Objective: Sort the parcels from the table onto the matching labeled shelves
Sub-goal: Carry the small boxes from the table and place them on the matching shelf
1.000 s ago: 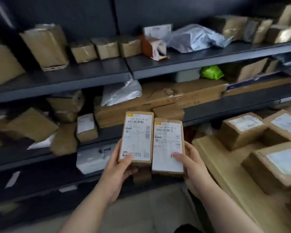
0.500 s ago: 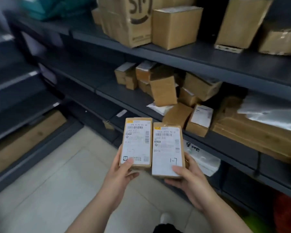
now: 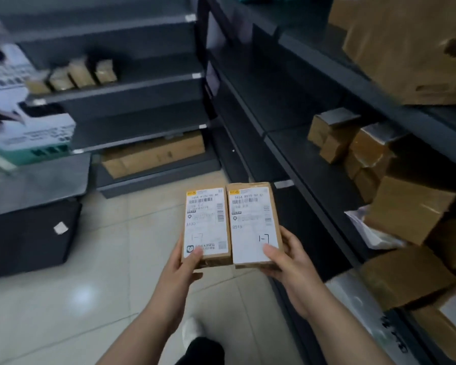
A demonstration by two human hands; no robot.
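Note:
Two small brown parcels are held side by side above the tiled floor, each with a white shipping label facing me. My left hand (image 3: 181, 270) grips the left parcel (image 3: 207, 222) at its near end, thumb on the label, which reads A130 and a handwritten 1-7. My right hand (image 3: 287, 262) grips the right parcel (image 3: 253, 223) the same way; its label reads B518 and 1-7. The dark grey shelving (image 3: 295, 154) runs along my right, and another shelf unit (image 3: 132, 85) stands ahead at the left.
Several brown boxes (image 3: 366, 154) fill the right-hand shelves, with a big carton (image 3: 411, 48) on the upper one. The far unit holds a few small boxes (image 3: 82, 75) and a flat carton (image 3: 153, 154) at the bottom. A black case (image 3: 29, 238) and a stack of white boxes (image 3: 24, 127) stand at left.
The view has swung left along the aisle, so the shelves now run down the right and a second unit shows ahead. Both hands keep the same hold on the parcels.

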